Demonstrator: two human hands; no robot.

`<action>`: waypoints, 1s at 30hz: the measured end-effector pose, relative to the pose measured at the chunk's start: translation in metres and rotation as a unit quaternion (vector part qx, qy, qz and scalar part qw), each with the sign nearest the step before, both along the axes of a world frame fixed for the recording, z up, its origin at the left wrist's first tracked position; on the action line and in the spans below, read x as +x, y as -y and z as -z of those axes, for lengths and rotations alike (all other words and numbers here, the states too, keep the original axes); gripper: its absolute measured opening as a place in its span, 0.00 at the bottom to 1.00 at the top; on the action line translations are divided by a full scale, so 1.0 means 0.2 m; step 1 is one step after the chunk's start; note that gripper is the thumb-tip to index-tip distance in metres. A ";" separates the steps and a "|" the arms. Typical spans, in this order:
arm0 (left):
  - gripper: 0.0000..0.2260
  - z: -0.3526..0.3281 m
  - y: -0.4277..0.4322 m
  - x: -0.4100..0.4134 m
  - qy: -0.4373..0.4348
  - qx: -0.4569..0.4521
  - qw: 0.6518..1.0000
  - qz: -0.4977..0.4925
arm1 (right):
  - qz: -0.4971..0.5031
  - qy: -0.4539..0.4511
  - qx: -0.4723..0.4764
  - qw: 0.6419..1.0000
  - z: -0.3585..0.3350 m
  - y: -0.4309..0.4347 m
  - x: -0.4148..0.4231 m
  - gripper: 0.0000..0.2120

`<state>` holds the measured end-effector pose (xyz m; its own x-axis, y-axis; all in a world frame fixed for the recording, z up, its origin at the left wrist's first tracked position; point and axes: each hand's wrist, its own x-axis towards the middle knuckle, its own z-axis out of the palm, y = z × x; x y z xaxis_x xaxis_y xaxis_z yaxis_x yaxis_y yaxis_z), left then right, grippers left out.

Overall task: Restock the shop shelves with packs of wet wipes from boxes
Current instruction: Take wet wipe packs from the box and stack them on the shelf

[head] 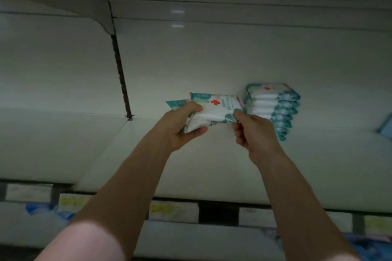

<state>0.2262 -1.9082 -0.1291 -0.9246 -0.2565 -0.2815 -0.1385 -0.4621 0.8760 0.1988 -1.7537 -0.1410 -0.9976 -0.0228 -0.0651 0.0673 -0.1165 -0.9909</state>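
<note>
A stack of several teal-and-white wet wipe packs stands on the white shelf against the back panel. Just left of the stack I hold a small bundle of the same packs above the shelf; the top one shows a red cross. My left hand grips the bundle's left end, thumb underneath. My right hand pinches the bundle's right end, close to the stack.
A slotted upright divides the shelf bays at the left. Price labels run along the shelf's front edge. Blue packages show on the lower shelf at the left, another blue item at the far right.
</note>
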 end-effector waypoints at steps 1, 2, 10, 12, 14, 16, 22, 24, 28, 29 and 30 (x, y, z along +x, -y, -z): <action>0.05 -0.03 -0.04 -0.04 -0.006 -0.008 1.000 -0.001 | -0.003 -0.014 0.018 1.000 -0.03 -0.05 -0.05 0.08; 0.06 -0.06 -0.07 -0.08 -0.013 -0.021 1.000 -0.009 | -0.005 -0.027 0.038 0.999 -0.06 -0.09 -0.09 0.08; 0.11 -0.26 -0.34 -0.34 -0.061 -0.109 0.991 -0.035 | 0.051 -0.151 0.163 0.974 -0.23 -0.38 -0.46 0.13; 0.05 -0.29 -0.38 -0.38 -0.057 -0.084 0.994 -0.044 | 0.071 -0.160 0.190 0.966 -0.24 -0.44 -0.54 0.15; 0.04 -0.29 -0.41 -0.41 -0.047 -0.062 0.995 -0.060 | 0.083 -0.162 0.209 0.961 -0.24 -0.49 -0.61 0.16; 0.04 -0.27 -0.42 -0.43 -0.040 -0.049 0.996 -0.069 | 0.083 -0.159 0.226 0.958 -0.23 -0.52 -0.65 0.16; 0.09 -0.20 -0.42 -0.44 -0.032 -0.021 0.994 -0.102 | 0.087 -0.135 0.278 0.947 -0.18 -0.59 -0.72 0.18; 0.07 -0.19 -0.41 -0.44 -0.035 -0.017 0.993 -0.108 | 0.091 -0.128 0.292 0.943 -0.17 -0.61 -0.73 0.21; 0.08 -0.17 -0.39 -0.43 -0.036 -0.014 0.993 -0.114 | 0.105 -0.137 0.334 0.927 -0.15 -0.62 -0.74 0.22; 0.10 -0.16 -0.38 -0.43 -0.037 -0.012 0.992 -0.119 | 0.108 -0.141 0.344 0.922 -0.15 -0.62 -0.74 0.22; 0.10 -0.16 -0.37 -0.43 -0.039 -0.009 0.992 -0.123 | 0.109 -0.145 0.354 0.918 -0.15 -0.62 -0.74 0.21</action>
